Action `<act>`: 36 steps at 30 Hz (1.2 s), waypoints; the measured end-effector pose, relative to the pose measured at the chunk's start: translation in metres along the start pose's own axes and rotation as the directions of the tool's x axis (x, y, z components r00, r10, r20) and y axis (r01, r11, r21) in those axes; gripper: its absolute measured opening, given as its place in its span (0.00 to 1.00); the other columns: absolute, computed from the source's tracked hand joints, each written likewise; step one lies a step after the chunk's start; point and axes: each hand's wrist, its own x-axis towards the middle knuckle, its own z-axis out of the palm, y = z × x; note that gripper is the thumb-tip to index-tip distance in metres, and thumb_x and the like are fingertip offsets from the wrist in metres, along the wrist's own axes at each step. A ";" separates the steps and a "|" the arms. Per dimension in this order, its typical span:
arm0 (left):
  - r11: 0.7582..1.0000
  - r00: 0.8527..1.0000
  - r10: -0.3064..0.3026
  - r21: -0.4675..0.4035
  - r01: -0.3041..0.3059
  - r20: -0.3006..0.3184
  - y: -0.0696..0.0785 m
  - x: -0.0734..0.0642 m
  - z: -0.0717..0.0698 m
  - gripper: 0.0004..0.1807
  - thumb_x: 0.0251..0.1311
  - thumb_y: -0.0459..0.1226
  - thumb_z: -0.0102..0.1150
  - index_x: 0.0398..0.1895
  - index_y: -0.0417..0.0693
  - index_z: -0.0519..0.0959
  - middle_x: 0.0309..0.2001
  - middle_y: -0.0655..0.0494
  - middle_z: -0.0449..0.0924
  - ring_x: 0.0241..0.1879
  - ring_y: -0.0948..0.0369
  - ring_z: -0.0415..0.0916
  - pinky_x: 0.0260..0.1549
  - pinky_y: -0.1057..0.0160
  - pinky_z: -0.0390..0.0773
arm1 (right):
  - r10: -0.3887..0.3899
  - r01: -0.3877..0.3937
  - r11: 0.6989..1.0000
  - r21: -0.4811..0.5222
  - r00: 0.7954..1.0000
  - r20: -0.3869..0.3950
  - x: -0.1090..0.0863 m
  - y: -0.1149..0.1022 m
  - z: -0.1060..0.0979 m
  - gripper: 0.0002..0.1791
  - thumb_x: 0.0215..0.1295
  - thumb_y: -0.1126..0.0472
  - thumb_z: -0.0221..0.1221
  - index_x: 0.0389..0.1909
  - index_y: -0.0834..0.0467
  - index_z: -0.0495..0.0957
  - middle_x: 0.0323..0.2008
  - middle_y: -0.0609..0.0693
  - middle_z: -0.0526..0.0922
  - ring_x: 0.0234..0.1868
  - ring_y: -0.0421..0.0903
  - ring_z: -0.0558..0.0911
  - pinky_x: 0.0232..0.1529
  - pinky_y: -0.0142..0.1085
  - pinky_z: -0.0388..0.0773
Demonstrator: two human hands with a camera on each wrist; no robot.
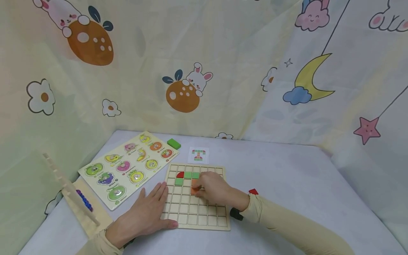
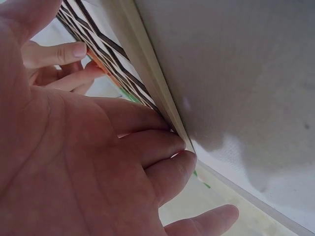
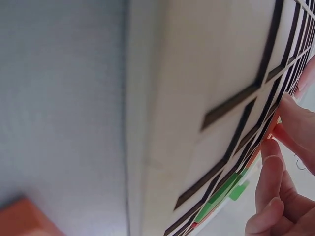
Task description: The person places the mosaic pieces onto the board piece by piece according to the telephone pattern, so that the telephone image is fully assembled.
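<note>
A wooden grid board (image 1: 188,209) lies on the white table. Set in its cells are a red quarter-round tile (image 1: 180,174), several green square tiles (image 1: 188,175) and orange tiles (image 1: 193,189). My right hand (image 1: 211,187) reaches over the board from the right, its thumb and fingertips pinching an orange tile at the grid's surface; part of the tile is hidden by the fingers. My left hand (image 1: 148,212) rests along the board's left edge with fingers extended and thumb by the near edge. In the left wrist view, its fingertips touch the board's side.
A pattern card (image 1: 198,155) showing a T lies behind the board. To the left are a fruit puzzle board (image 1: 127,166) and a wooden stand with blue beads (image 1: 84,200). A green block (image 1: 174,143) sits at the back; a red piece (image 1: 253,191) lies right of the board.
</note>
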 end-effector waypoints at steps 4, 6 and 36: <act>1.000 1.000 0.002 0.009 -0.002 -0.003 0.000 0.000 0.000 0.67 0.49 0.73 0.63 0.77 0.30 0.59 0.81 0.36 0.53 0.81 0.40 0.51 0.69 0.22 0.51 | 0.020 -0.020 0.999 0.030 1.000 0.011 0.001 0.000 -0.001 0.14 0.60 0.57 0.73 0.46 0.55 0.91 0.35 0.45 0.89 0.31 0.33 0.74 0.30 0.24 0.70; 1.000 1.000 0.002 0.010 -0.002 -0.004 0.000 0.000 0.000 0.67 0.48 0.73 0.63 0.77 0.30 0.59 0.81 0.36 0.53 0.81 0.40 0.51 0.69 0.22 0.51 | 0.033 -0.034 0.998 0.047 0.999 0.016 0.001 0.000 -0.001 0.14 0.60 0.57 0.73 0.46 0.55 0.91 0.35 0.45 0.89 0.32 0.33 0.75 0.30 0.24 0.70; 1.000 1.000 -0.014 -0.013 0.014 0.018 0.001 0.000 0.000 0.67 0.49 0.74 0.63 0.77 0.30 0.58 0.81 0.36 0.52 0.81 0.41 0.49 0.69 0.22 0.49 | 0.203 -0.195 0.972 0.130 0.978 -0.056 -0.072 0.022 -0.022 0.15 0.59 0.62 0.72 0.48 0.57 0.90 0.38 0.47 0.86 0.28 0.36 0.72 0.27 0.27 0.71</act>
